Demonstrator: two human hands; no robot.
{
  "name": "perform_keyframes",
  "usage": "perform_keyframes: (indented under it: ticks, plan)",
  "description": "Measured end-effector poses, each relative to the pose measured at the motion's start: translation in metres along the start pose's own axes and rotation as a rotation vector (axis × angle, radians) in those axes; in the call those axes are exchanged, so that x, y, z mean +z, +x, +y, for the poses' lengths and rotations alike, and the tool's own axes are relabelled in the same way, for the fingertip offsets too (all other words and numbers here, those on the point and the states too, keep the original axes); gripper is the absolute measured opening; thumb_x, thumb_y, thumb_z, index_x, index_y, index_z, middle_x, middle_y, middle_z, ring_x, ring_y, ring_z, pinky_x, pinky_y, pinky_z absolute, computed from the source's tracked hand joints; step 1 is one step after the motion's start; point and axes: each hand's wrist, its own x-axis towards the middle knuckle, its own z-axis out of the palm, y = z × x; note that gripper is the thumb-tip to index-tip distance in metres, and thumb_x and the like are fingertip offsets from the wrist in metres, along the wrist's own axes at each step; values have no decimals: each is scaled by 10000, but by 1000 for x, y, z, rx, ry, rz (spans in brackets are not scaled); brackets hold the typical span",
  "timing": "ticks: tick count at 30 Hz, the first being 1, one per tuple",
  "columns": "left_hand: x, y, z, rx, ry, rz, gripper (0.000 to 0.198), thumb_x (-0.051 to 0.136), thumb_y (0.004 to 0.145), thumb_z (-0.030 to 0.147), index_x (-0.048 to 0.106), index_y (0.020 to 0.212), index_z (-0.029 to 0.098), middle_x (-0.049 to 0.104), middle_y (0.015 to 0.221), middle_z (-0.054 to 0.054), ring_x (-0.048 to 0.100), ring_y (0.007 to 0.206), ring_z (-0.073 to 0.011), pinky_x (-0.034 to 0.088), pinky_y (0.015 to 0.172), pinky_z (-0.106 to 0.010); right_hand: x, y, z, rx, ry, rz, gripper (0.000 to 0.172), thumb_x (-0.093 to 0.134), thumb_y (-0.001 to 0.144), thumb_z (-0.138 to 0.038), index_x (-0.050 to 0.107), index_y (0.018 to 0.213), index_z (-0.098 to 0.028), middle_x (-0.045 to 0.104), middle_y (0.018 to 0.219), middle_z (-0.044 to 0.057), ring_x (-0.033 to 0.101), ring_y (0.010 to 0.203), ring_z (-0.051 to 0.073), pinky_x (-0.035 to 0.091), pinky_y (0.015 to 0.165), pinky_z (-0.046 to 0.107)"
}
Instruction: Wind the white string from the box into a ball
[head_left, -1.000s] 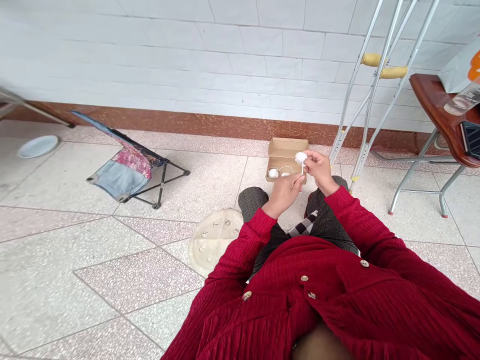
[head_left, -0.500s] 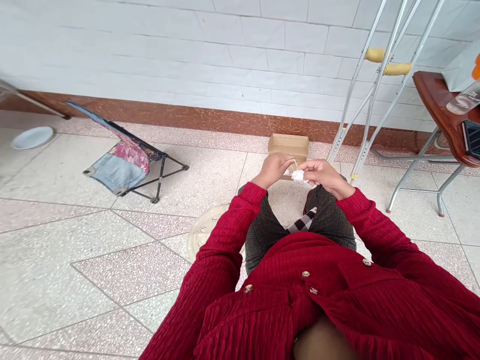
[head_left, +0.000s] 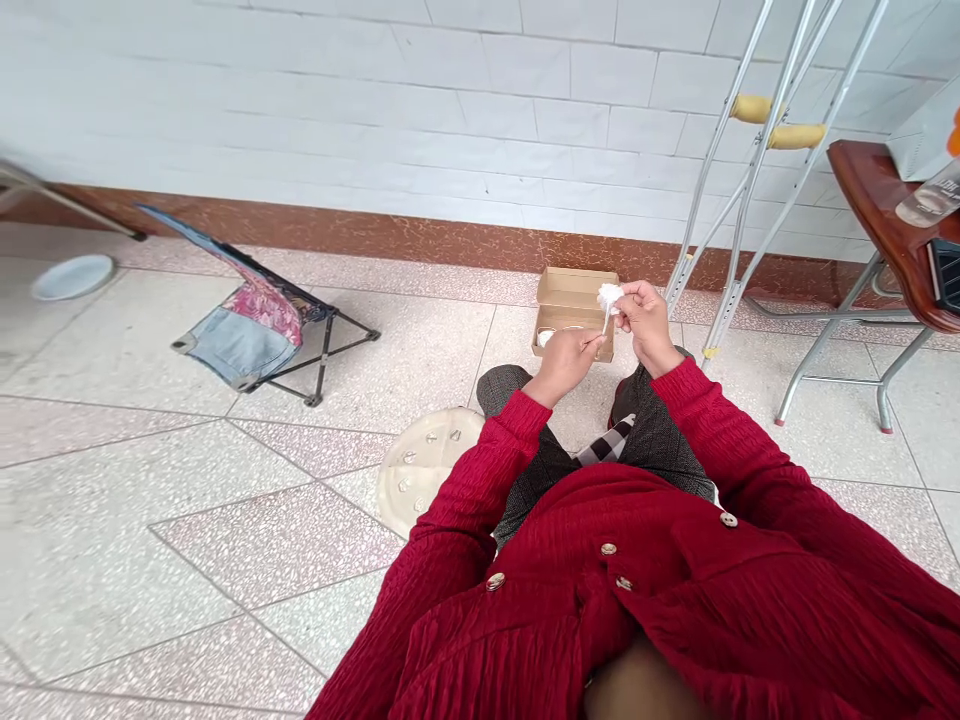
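A small, crumpled-looking white bundle (head_left: 609, 296) is pinched in the fingers of my right hand (head_left: 643, 318); its kind is too small to make out. From it a thin pale strand (head_left: 606, 322) runs down to my left hand (head_left: 567, 362), whose closed fingers grip the lower end. Both hands are raised over my knees. Beyond them an open cardboard box (head_left: 576, 287) lies on the floor with its lid tipped back. White rounded items (head_left: 546, 337) show inside it, partly covered by my left hand.
A pale round stool (head_left: 420, 455) stands by my left leg. Farther left are a folding chair (head_left: 247, 345) and a white dish (head_left: 73, 277). Crutches (head_left: 739, 215) lean against the wall at right, beside a brown table (head_left: 870, 190) bearing a bottle (head_left: 930, 200).
My right hand has lifted and turned, bringing the white bundle upward. My left hand has moved right and down, to below the bundle. The strand now hangs between them, and more of the box shows.
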Motion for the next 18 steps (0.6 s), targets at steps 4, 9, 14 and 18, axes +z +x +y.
perform_keyframes:
  ticks: [4,9,14,18]
  plan:
    - [3,3,-19,-21,29,0,303,572,973,287,749,752,179,724,760,-34,648,761,-193,441,736,-291,-5,-13,-20,149,80,-265,178,688,694,-213,574,831,-215,598,662,-67,391,422,27,193,381,175]
    - [-17,21,-29,58,105,-27,228,596,953,252,798,877,181,760,839,-59,666,807,-208,465,777,-306,-21,-32,-31,328,-96,-722,185,730,640,-175,658,810,-179,564,521,-72,379,376,43,207,369,183]
    - [-43,38,-8,163,260,-20,297,620,953,291,741,699,197,701,706,-58,625,760,-217,463,894,-368,-29,-15,-9,150,-462,-434,106,687,673,-100,640,716,-185,600,511,-46,464,363,77,293,384,202]
    - [-41,34,12,124,206,-21,294,606,955,324,752,731,201,670,663,-38,589,694,-201,459,800,-347,-21,9,6,-64,-477,-59,131,707,755,-135,599,772,-207,606,560,-52,533,415,92,382,440,214]
